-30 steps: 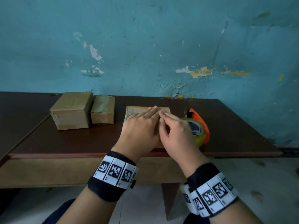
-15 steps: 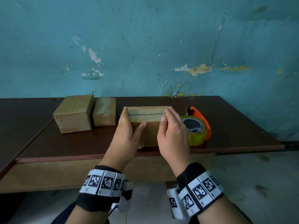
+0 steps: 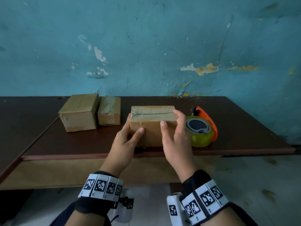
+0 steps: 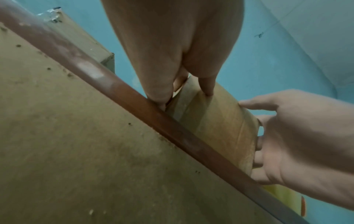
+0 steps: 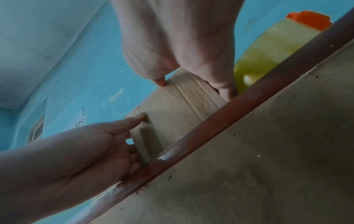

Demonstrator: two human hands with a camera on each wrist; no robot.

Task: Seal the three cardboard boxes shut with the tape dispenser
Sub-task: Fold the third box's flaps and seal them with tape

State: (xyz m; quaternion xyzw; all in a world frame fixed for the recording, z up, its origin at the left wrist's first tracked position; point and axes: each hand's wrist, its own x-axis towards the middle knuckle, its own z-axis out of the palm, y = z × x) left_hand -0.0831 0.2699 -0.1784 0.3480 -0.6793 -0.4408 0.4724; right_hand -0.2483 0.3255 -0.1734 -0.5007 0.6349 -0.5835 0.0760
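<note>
A brown cardboard box (image 3: 153, 132) stands near the front edge of the dark table (image 3: 73, 144), with shiny tape over its top seam. My left hand (image 3: 134, 124) lies against the box's left end, fingers straight along the side and thumb on the front face. At the right end my right hand (image 3: 170, 119) does the same. The wrist views show the box (image 4: 220, 121) (image 5: 178, 109) between both flat hands. An orange tape dispenser (image 3: 202, 128) with a yellowish roll lies just right of the box, held by neither hand. Two more boxes, one large (image 3: 78, 113) and one small (image 3: 109, 113), sit at the back left.
A peeling blue wall (image 3: 146, 46) rises directly behind the table. The table's reddish front edge (image 3: 81, 156) runs just below my hands. A second dark tabletop (image 3: 19, 121) adjoins on the left. Bare wood shows right of the dispenser.
Both hands have come off the top of the box, where they lay flat together, and moved apart to its left and right ends. The dispenser has not moved.
</note>
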